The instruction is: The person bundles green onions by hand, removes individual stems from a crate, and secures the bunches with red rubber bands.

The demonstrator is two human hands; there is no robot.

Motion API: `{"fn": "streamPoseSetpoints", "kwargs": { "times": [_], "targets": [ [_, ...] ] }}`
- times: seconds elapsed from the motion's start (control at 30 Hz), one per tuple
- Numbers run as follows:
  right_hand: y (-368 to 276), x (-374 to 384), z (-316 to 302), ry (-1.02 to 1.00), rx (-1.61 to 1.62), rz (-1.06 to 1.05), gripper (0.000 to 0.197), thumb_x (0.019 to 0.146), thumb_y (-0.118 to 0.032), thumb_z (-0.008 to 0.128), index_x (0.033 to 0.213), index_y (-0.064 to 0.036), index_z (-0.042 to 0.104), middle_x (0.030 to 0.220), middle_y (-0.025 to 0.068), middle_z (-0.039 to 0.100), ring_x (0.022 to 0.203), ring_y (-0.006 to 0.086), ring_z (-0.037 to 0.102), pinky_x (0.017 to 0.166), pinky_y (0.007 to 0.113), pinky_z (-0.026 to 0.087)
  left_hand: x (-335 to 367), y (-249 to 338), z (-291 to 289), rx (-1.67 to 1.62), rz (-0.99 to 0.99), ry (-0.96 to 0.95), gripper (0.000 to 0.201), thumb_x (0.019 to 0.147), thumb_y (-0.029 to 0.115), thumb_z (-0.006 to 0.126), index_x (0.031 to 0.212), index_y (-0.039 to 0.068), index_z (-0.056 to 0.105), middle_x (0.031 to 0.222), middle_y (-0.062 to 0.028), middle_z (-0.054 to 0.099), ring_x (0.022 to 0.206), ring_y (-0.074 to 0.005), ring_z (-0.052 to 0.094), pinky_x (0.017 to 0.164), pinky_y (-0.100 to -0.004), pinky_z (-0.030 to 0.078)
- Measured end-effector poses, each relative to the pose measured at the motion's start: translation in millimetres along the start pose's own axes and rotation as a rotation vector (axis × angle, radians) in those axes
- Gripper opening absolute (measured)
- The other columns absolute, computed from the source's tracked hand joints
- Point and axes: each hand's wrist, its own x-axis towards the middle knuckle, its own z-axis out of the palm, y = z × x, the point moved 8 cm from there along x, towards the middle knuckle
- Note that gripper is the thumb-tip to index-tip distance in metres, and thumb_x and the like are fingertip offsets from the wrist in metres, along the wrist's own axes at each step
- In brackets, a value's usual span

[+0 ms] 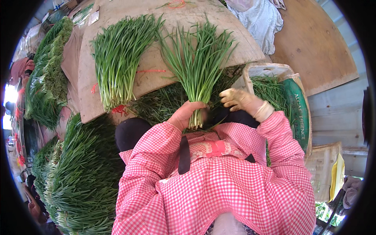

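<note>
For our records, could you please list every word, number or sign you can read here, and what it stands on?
Green sack along the crate: pale printed lettering, which I won't copy out.
White slip on the board: any print is too small to read.
Bunch of greens in the left hand: none.

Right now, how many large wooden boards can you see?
2: the front board, ahead of the left hand; another board at the upper right, beyond the crate. More may be hidden.
</note>
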Motion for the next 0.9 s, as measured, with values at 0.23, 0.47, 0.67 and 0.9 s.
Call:
{"fn": "streamPoseSetpoints", "kwargs": {
  "times": [0.23,0.47,0.67,0.9],
  "targets": [
    [8.3,48.0,88.9,-0.251,0.452,-0.113,0.053,0.077,-0.047,0.064,0.115,-0.0122,0.051,0.103,0.0034,0.058,0.091,0.0162,0.056,0.083,0.032,0.044,-16.9,0.8,12.6,-0.222,-0.027,-0.061,0.025,0.08,0.01,0.055,0.102,-0.002,0.05,0.083,-0.0106,0.055,0.062,-0.0126,0.05,0.056,-0.0264,0.046],
    [11.1,61.7,107.9,-0.375,0.569,-0.129,0.079,0.072,-0.043,0.069,0.131,-0.0022,0.036,0.114,0.0143,0.056,0.107,0.024,0.052,0.095,0.038,0.04,-23.2,-18.6,31.9,-0.305,-0.084,-0.125,0.03,0.079,0.015,0.056,0.103,-0.003,0.051,0.085,-0.0113,0.056,0.061,-0.0124,0.052,0.062,-0.0307,0.05],
    [-21.0,40.8,99.6,-0.184,0.336,-0.166,0.058,0.07,-0.027,0.07,0.117,-0.0003,0.049,0.086,0.006,0.059,0.082,0.0139,0.056,0.079,0.03,0.046,-18.3,-19.5,26.8,0.233,-0.1,-0.176,0.053,0.083,0.038,0.057,0.118,-0.001,0.047,0.106,-0.0144,0.057,0.094,-0.0255,0.058,0.087,-0.0384,0.045],
    [-24.7,40.4,51.6,0.049,-0.116,-0.262,0.033,0.071,-0.014,0.069,0.098,-0.0005,0.056,0.077,0.0054,0.06,0.068,0.0152,0.058,0.064,0.028,0.048,-21.9,43.8,39.2,0.54,0.138,-0.102,0.067,0.081,0.036,0.062,0.129,-0.002,0.035,0.121,-0.0114,0.047,0.11,-0.0195,0.047,0.096,-0.0326,0.036]
  ]
}}
